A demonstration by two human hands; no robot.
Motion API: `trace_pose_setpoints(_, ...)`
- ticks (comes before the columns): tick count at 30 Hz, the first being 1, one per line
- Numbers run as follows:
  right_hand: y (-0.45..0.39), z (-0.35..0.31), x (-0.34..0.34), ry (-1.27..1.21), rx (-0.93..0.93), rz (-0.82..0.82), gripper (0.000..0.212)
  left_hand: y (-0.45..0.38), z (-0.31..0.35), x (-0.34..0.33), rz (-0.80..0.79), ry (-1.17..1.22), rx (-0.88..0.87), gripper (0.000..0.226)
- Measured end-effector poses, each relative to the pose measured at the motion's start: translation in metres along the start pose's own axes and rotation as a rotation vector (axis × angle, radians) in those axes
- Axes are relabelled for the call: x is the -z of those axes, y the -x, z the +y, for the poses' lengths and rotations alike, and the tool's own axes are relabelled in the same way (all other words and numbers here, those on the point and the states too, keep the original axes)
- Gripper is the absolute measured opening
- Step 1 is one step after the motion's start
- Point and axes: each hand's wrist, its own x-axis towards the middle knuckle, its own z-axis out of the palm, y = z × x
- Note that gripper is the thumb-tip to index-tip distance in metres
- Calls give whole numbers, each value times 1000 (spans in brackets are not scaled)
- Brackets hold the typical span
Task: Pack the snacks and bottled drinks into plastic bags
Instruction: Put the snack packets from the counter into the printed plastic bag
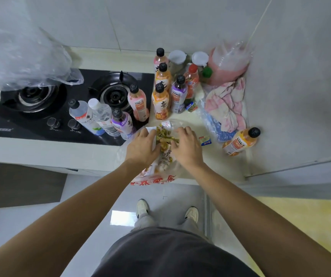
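Observation:
A clear plastic bag (152, 176) with red print lies at the counter's front edge, with snack packets (165, 136) piled in its mouth. My left hand (141, 145) and my right hand (186, 144) both rest on that pile with fingers curled into the packets. Several bottled drinks (160, 100) stand behind the bag, and more bottles (102, 116) stand on the stove's front right. One orange bottle (240, 141) lies on its side at the right. A small loose snack (205, 140) lies just right of my right hand.
A black gas stove (40, 108) fills the left of the counter (30, 150). A large clear bag (20, 56) hangs at upper left. A pink cloth (228, 102), a pink stack of cups (226, 64) and jars sit in the far right corner by the wall.

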Motion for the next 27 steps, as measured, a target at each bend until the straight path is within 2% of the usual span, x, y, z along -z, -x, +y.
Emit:
trace_pose_setpoints(4, 0, 29, 7, 21, -50, 44, 24, -19, 25, -2, 32, -21, -124, 37)
trace_pose_setpoints(11, -2, 100, 3, 96, -84, -31, 25, -55, 80, -35, -84, -25, -255, 46)
trace_pose_setpoints(15, -3, 127, -2, 57, -37, -3, 33, -88, 98, -50, -146, -47, -236, 50)
trace_pose_setpoints(21, -10, 145, -19, 122, 49, -142, 53, -149, 106, -69, -239, -108, -148, 61)
trace_pose_setpoints(23, -10, 148, -24, 148, 69, -145, 60, -167, 106, -76, -286, -157, -168, 68)
trace_pose_setpoints(27, -14, 149, -32, 125, 118, -102, 55, -192, 108, -87, -322, -222, -182, 77)
